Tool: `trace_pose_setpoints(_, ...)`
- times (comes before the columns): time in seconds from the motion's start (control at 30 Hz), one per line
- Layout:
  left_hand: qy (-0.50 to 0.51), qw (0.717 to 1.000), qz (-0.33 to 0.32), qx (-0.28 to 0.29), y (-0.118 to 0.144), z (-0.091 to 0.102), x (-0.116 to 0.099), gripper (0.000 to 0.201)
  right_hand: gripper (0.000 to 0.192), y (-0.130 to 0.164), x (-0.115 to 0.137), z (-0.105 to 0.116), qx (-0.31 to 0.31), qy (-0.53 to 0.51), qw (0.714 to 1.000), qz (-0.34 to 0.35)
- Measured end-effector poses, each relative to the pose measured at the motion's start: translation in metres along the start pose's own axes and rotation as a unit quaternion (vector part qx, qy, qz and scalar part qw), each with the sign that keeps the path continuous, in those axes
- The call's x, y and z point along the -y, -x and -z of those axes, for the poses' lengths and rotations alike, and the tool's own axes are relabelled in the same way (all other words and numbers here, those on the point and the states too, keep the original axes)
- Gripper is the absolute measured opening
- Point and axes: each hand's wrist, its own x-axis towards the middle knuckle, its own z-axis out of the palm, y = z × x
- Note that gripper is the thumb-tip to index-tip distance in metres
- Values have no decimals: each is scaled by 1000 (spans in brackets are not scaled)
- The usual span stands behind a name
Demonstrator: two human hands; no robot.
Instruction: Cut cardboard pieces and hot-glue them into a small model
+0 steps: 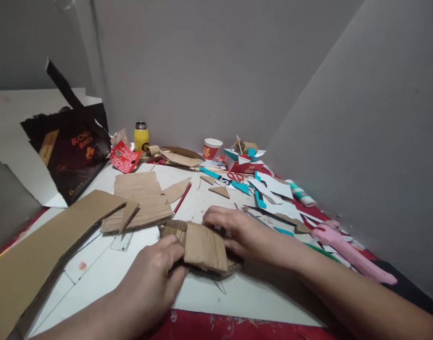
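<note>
In front of me, low over the white board (pixel 202 300), is a small brown cardboard piece (pixel 205 248) made of layers, a squarish flap on top of a darker corrugated base. My left hand (pixel 163 264) grips its left end, the fingers curled at the near edge with the thumb below. On the far right side my right hand (pixel 233 231) has bent fingers closed on the same piece, its fingertips partly hidden behind the flap. Beyond the hands lie a red pencil (pixel 182 199) and a flat cardboard sheet (pixel 141 196).
A long cardboard strip (pixel 56 236) and a dark printed box (pixel 74 151) take up the left. At the back stand a yellow bottle (pixel 141 138) and a paper cup (pixel 212 149). Red-handled scissors (pixel 235 177), paper scraps (pixel 273 189) and a pink glue gun (pixel 351 252) lie to the right.
</note>
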Motion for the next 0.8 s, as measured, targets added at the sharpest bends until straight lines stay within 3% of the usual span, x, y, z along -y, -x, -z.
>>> trace_pose_setpoints(0.23,48,998,33,9,-4,3,-2,12,8,-4,-7,-2,3,-12,1000,-5)
trace_pose_setpoints(0.5,51,998,-20,26,-9,8,-2,19,18,-5,-9,0,3,-12,1000,-26)
trace_pose_setpoints(0.8,-31,1000,0,-3,-4,9,-5,20,21,-7,-12,2,9,-39,998,-48)
